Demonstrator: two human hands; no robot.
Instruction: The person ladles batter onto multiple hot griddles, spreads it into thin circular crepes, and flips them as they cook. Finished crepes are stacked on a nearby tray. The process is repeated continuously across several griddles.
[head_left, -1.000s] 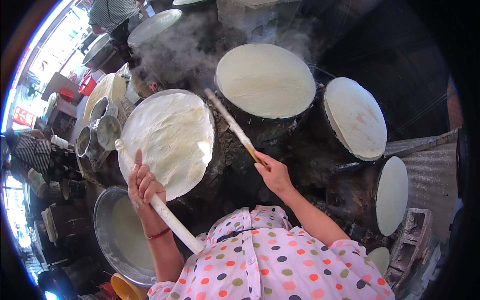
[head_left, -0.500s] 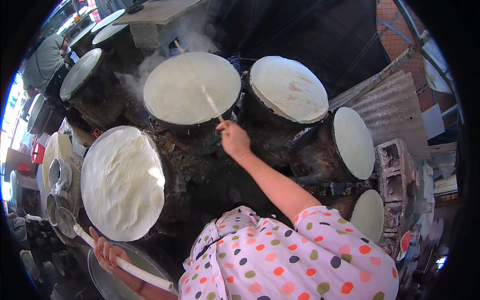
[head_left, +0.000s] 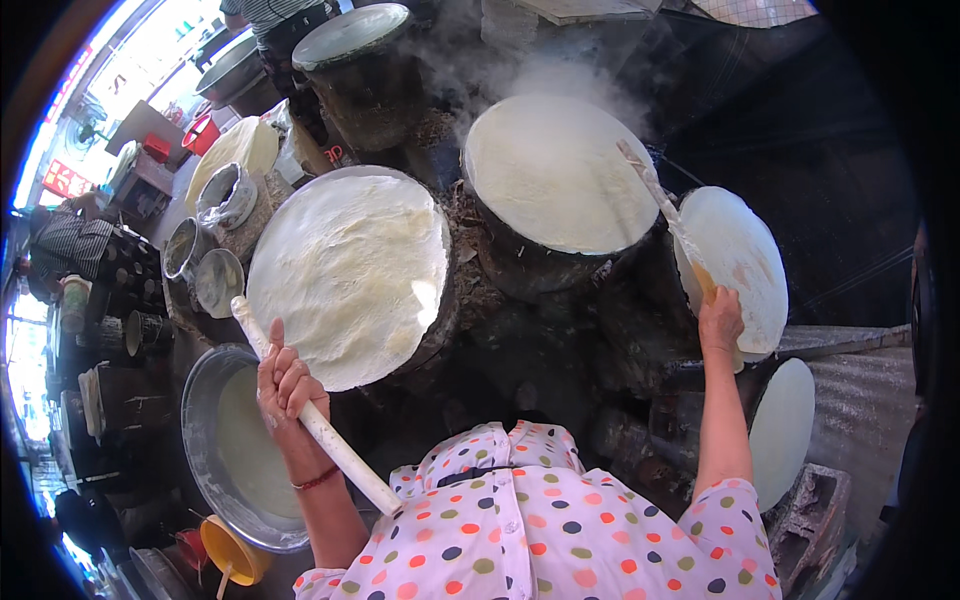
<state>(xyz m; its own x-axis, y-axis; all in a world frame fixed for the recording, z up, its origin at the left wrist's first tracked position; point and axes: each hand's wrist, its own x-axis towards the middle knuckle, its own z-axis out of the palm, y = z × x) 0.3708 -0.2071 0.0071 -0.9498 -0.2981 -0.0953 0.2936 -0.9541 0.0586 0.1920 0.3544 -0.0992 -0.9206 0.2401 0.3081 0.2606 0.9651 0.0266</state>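
My left hand (head_left: 290, 386) grips a pale wooden rolling pin (head_left: 340, 448), slanted beside the lower edge of a large round griddle (head_left: 340, 260) covered by a cream, wrinkled sheet. My right hand (head_left: 721, 322) is wrapped round a long, batter-coated wooden stick (head_left: 672, 215), held diagonally over the right griddle (head_left: 745, 260), which carries a pale round sheet. The stick's far tip reaches the edge of the middle griddle (head_left: 550, 170), where steam rises from a pale layer.
A metal basin of pale liquid (head_left: 245, 450) and a yellow container (head_left: 240, 548) are at lower left. Metal pots (head_left: 228, 200) and stacked sheets stand beyond. Another covered drum (head_left: 780, 430) and concrete block (head_left: 810, 530) are at right. Two people (head_left: 70, 235) in striped tops are in the background.
The view swung right, then back left. My right hand with the stick has moved rightward, from around the middle griddle to the right one. My left hand still holds the rolling pin.
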